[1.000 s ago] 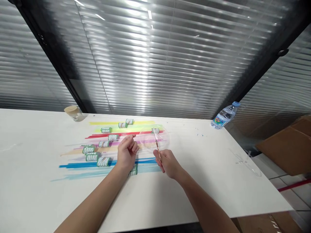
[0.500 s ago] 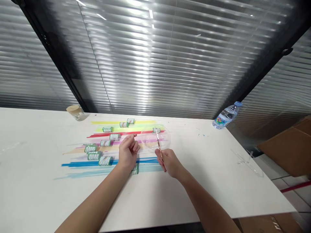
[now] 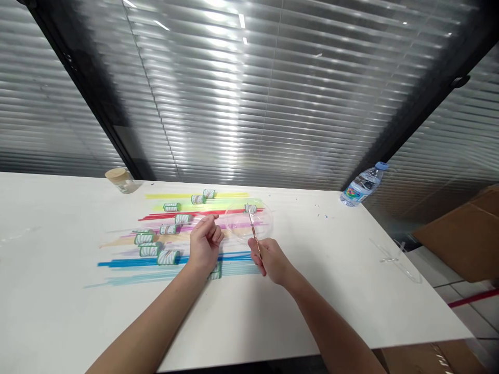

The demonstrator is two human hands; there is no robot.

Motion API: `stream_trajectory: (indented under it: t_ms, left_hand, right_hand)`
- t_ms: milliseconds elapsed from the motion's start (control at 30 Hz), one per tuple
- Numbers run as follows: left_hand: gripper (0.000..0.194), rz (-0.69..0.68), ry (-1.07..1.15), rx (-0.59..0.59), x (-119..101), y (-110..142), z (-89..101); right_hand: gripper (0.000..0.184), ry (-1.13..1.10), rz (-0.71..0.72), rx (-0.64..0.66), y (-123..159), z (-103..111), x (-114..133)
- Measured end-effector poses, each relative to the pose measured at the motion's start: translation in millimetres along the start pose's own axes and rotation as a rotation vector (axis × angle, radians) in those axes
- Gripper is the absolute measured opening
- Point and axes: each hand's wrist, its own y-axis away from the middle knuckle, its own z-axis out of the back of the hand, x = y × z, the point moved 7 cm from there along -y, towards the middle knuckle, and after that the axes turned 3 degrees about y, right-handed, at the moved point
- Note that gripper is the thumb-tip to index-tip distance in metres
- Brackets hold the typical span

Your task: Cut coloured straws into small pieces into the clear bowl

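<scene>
My right hand point(image 3: 270, 261) is wrapped round a pair of scissors point(image 3: 253, 234), with copper-coloured handles and blades pointing away from me. The blades are over a clear round plastic dish point(image 3: 230, 228). To the left, my left hand point(image 3: 205, 241) is closed, its fingers curled and pinched together towards the dish. Anything between those fingertips is too small to make out. Beneath both hands lie bundles of thin coloured sticks, among them a dark blue bundle point(image 3: 127, 263), a light blue bundle point(image 3: 128, 281) and a red bundle point(image 3: 156, 215). Green-and-white paper bands point(image 3: 168, 257) wrap the bundles.
A jar with a wooden lid point(image 3: 120, 179) stands at the back left of the white table point(image 3: 312, 306). At the back right is a water bottle point(image 3: 363, 185). Clear plastic strips point(image 3: 392, 258) lie near the right edge, beside a cardboard box point(image 3: 463, 239). Tiny blue scraps dot the back.
The view has shifted slightly. Both hands and the scissors keep almost the same position over the sticks and dish.
</scene>
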Motion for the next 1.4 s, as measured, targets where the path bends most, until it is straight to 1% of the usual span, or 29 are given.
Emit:
stream_trajectory:
  t_ms: [100, 200, 400, 500, 633, 800, 967, 1300, 1400]
  left_hand:
    - [0.021, 0.001, -0.002, -0.002, -0.5, 1.2, -1.5]
    - [0.021, -0.005, -0.004, -0.004, -1.1, 1.7, -1.5]
    - [0.024, -0.021, -0.016, -0.024, -1.0, 0.5, 1.2]
    - [0.024, -0.034, -0.041, -0.050, -0.6, -0.2, 2.9]
    - [0.026, -0.039, -0.083, -0.076, 1.0, -1.3, 5.7]
    - [0.026, -0.038, -0.123, -0.084, 2.6, -2.7, 8.6]
    - [0.027, -0.041, -0.143, -0.084, 2.9, -3.2, 8.3]
    - [0.030, -0.019, -0.108, -0.099, 2.9, -1.8, 6.1]
    - [0.030, -0.022, -0.089, -0.098, 3.2, -2.0, 6.3]
  right_hand:
    - [0.071, -0.020, -0.026, 0.024, -0.4, 0.0, -1.3]
    - [0.070, -0.042, -0.017, 0.050, -1.2, -0.7, -0.7]
    - [0.063, -0.121, -0.032, 0.083, -0.9, -4.6, -0.1]
    - [0.059, -0.151, -0.092, 0.095, 0.6, -6.5, 0.3]
    - [0.058, -0.186, -0.182, 0.099, 1.8, -8.3, 0.1]
    - [0.060, -0.265, -0.204, 0.110, 1.1, -10.6, -0.9]
    - [0.061, -0.298, -0.197, 0.101, -0.9, -10.5, -3.3]
    - [0.072, -0.261, -0.154, 0.086, -0.6, -11.0, -6.8]
    - [0.075, -0.203, -0.175, 0.109, 0.7, -11.6, -8.8]
